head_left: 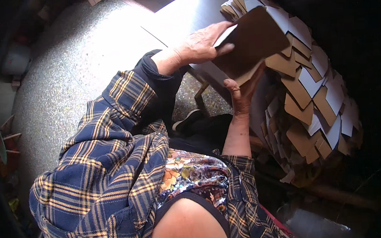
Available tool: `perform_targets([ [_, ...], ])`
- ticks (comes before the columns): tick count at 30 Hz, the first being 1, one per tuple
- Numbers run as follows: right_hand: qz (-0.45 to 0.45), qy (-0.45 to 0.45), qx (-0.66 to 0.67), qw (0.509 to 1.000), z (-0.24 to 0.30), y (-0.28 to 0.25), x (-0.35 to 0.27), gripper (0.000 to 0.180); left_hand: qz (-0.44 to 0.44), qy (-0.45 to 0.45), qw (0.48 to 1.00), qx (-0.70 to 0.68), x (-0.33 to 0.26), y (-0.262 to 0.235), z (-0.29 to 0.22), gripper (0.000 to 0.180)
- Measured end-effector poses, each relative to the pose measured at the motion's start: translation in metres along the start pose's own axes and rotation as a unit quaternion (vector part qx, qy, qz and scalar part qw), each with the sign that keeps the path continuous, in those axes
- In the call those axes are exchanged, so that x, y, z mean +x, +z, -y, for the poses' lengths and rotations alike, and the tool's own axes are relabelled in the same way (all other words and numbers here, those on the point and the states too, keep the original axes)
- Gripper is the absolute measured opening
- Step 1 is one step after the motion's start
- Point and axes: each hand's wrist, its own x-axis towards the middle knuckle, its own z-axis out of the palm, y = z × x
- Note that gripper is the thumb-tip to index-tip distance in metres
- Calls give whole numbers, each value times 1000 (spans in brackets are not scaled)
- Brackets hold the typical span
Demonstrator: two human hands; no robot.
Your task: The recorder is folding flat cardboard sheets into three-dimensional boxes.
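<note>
Between my two hands is a partly folded cardboard box blank [257, 40], its dark brown inner side facing up and its corner close to the pile at the right. My left hand [201, 45] grips the far left side, the thumb over a raised flap whose edge looks white. From below, my right hand [243, 92] holds the near edge, thumb to the left; its other fingers are partly hidden behind the cardboard. A large heap of flat cardboard pieces [301, 87], brown on one side and white on the other, overlaps in layers just right of my hands.
A smooth pale tabletop [176, 18] lies beyond my left hand, brightly lit. Speckled floor [59, 82] spreads to the left. My shoe [186, 119] shows below the table edge. Several dim objects line the left rim, among them a whitish container [16, 60]. Clear plastic [312, 224] lies at lower right.
</note>
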Motion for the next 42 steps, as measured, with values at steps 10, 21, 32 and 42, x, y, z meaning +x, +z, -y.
perform_targets([
  [10,-6,4,-21,1000,11,0,11,124,-6,14,1000,-2,-1,4,8,60],
  [21,19,51,4,998,4,4,7,128,58,-24,997,54,-3,10,34,38],
  [32,-15,-85,-121,989,9,-5,0,128,61,-33,995,-70,5,-7,-8,65],
  [42,-106,-119,-214,964,38,-8,7,128,163,-130,915,-347,4,-12,-12,80],
])
